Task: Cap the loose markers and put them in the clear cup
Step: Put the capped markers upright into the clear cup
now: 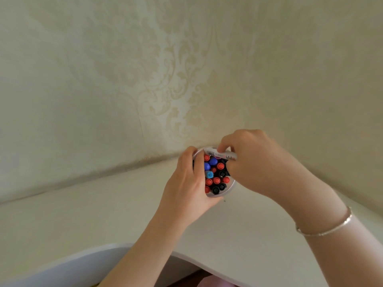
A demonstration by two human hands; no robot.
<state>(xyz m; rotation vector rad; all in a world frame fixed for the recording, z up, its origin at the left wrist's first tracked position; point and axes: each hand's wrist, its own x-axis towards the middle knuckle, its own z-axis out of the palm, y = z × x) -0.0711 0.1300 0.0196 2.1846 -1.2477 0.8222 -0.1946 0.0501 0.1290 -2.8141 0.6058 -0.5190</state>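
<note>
- A white counter [83, 220] is filling the lower part of the view, its near edge curving in a rounded cut-out close to the person.
- The counter is running back into a corner where two walls are meeting, both covered in cream wallpaper [165, 79] with a pale damask scroll pattern.
- A dark, slightly grimy seam is showing along the line where the counter is meeting the left wall.
- The clear cup [230, 190] is sitting on the counter close to that corner, packed with upright markers [216, 180] showing red, black and blue caps.
- The left hand [186, 183] is wrapping its fingers and thumb around the left side of the cup, gripping it.
- The right hand [252, 164] is pinching a white-barrelled marker [220, 153] with curled fingers, holding it sideways over the far rim of the cup.
- A thin silver bracelet [325, 226] is resting on the right wrist.
- Something pinkish is showing below the counter edge, too little to identify.
</note>
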